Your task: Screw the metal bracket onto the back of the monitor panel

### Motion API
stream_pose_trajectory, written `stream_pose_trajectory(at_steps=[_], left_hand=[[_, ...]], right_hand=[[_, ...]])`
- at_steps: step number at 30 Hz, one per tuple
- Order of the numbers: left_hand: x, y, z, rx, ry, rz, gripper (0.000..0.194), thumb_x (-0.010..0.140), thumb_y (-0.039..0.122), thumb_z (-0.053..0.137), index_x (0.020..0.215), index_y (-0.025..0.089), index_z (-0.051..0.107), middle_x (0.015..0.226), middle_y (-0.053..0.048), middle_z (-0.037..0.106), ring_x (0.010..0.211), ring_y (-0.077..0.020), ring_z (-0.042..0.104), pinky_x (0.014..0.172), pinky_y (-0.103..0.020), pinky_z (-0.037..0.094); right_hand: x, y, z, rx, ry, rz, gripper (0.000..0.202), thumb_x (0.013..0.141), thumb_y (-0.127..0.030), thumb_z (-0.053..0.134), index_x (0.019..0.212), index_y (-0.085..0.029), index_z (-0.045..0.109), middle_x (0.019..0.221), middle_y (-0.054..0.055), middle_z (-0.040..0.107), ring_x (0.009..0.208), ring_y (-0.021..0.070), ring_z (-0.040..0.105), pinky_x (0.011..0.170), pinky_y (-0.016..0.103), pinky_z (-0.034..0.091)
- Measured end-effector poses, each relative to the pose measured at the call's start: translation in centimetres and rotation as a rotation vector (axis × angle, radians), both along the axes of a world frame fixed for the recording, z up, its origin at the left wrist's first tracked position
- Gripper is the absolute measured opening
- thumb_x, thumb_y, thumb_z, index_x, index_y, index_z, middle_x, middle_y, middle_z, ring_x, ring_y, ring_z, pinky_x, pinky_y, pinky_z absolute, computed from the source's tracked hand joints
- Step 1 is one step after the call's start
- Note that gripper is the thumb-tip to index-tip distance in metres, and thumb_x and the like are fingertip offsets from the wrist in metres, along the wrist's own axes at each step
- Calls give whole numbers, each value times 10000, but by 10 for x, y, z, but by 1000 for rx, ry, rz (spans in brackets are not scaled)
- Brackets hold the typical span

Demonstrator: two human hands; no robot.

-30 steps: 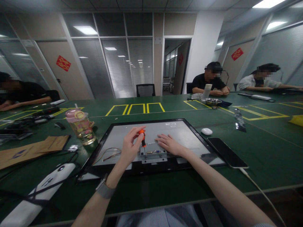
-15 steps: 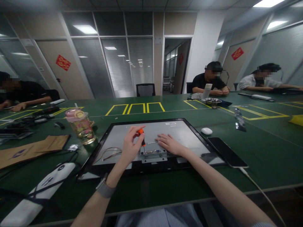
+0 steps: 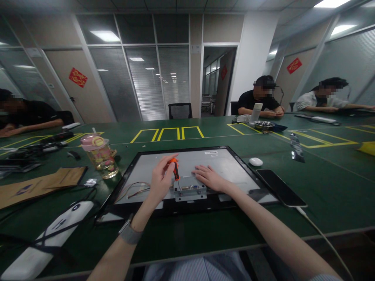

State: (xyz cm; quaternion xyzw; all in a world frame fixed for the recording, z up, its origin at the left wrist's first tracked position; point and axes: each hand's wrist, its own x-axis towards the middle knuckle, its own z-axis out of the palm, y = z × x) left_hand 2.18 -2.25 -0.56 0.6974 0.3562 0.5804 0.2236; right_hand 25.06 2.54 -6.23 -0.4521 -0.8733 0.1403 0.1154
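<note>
An orange-and-black screwdriver [image 3: 176, 171] stands nearly upright in my left hand [image 3: 161, 174], whose fingers are curled round its handle. Its shaft points down at the left part of a grey metal bracket with ports [image 3: 191, 194]. That bracket sits at the near side of a flat display panel [image 3: 181, 160] with a black frame, lying back up. My right hand [image 3: 209, 177] lies flat with spread fingers on the panel, just behind and right of the bracket, holding nothing. Thin wires [image 3: 136, 188] curl over the panel's left side.
Left of the panel stand a pink-lidded cup [image 3: 101, 158], a brown paper bag [image 3: 41, 185] and a white power bank [image 3: 61, 228] with a black strap. To the right lie a cabled phone [image 3: 281, 188] and a white earbud case [image 3: 256, 162]. Several people sit across the table.
My left thumb has shifted down and left off the screwdriver's top, showing more of its handle. My right hand has kept its place on the panel.
</note>
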Motion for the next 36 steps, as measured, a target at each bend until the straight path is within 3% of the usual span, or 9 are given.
stream_pose_trajectory(at_steps=[6, 12, 17, 23, 29, 36], left_hand=[[0, 2, -1, 34, 2, 25, 243, 839, 285, 578, 1052, 207, 665, 923, -39, 569, 829, -132, 571, 752, -252, 491], [-1, 2, -3, -50, -37, -58, 324, 924, 288, 418, 1191, 200, 579, 985, -58, 616, 845, -139, 607, 791, -291, 492], [-1, 3, -3, 42, 21, 7, 255, 847, 290, 571, 1072, 208, 658, 918, -39, 545, 838, -136, 553, 753, -260, 488], [0, 1, -1, -3, -34, -33, 303, 927, 270, 407, 1141, 187, 606, 923, -51, 598, 839, -136, 593, 776, -283, 490], [0, 3, -2, 69, 22, 54, 226, 842, 289, 574, 1023, 203, 678, 879, -34, 532, 809, -134, 559, 760, -271, 484], [2, 0, 0, -42, -82, -36, 315, 937, 278, 383, 1158, 174, 582, 981, -64, 644, 854, -143, 631, 801, -296, 507]], right_hand=[[1, 2, -3, 10, 6, 4, 483, 988, -447, 222, 1368, -243, 438, 1483, 113, 322, 1377, 288, 239, 1091, 565, 132], [1, 4, -6, 10, 12, 2, 503, 984, -477, 208, 1369, -250, 439, 1486, 106, 317, 1374, 293, 243, 1088, 571, 139], [1, 3, -5, 10, 5, -1, 490, 986, -461, 224, 1378, -248, 427, 1487, 109, 315, 1376, 295, 239, 1089, 573, 132], [1, 3, -5, 4, 8, 3, 498, 985, -472, 212, 1370, -251, 436, 1487, 110, 315, 1374, 304, 240, 1085, 581, 134], [1, 2, -4, 1, 9, -1, 490, 987, -461, 222, 1374, -246, 431, 1490, 107, 308, 1377, 297, 237, 1092, 566, 127], [1, 4, -6, 7, 2, 1, 507, 985, -481, 205, 1374, -249, 431, 1485, 113, 318, 1376, 299, 238, 1084, 575, 143]])
